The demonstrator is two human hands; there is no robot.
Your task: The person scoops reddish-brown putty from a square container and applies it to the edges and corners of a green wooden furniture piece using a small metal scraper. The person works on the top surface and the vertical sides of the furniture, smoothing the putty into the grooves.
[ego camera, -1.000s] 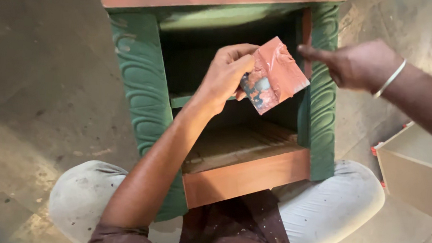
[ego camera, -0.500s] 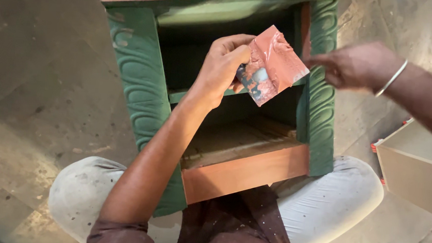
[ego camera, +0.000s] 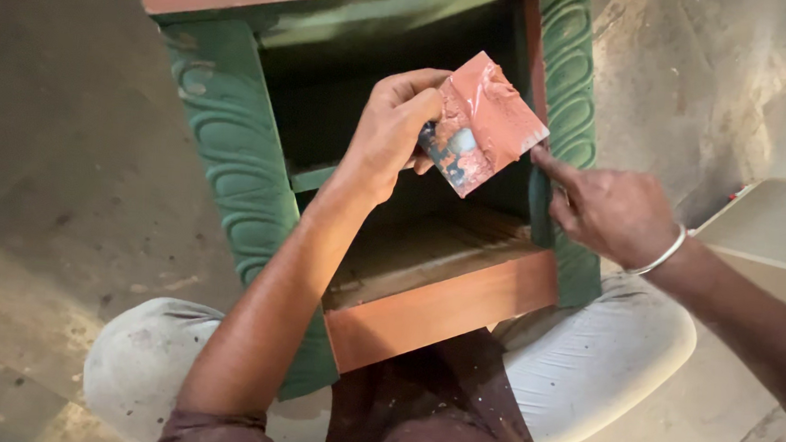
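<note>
My left hand [ego camera: 396, 130] holds a square card [ego camera: 481, 123] smeared with reddish-brown putty, tilted over the dark opening of a small wooden cabinet [ego camera: 234, 177]. The cabinet has green carved side posts and reddish-brown top and bottom rails, and it leans between my knees. My right hand [ego camera: 610, 210], with a metal bangle on the wrist, presses its fingertips against the inner edge of the right green post [ego camera: 568, 96], just below the card's lower corner. Whether anything lies under those fingertips is hidden.
A pale shelf board [ego camera: 427, 250] sits inside the cabinet's lower opening. My knees in light trousers [ego camera: 600, 366] flank the cabinet. A flat beige panel [ego camera: 769, 223] lies on the concrete floor at the right.
My right hand has come down from near the top of the right post to its inner edge below the card. My left hand still holds the card in much the same place.
</note>
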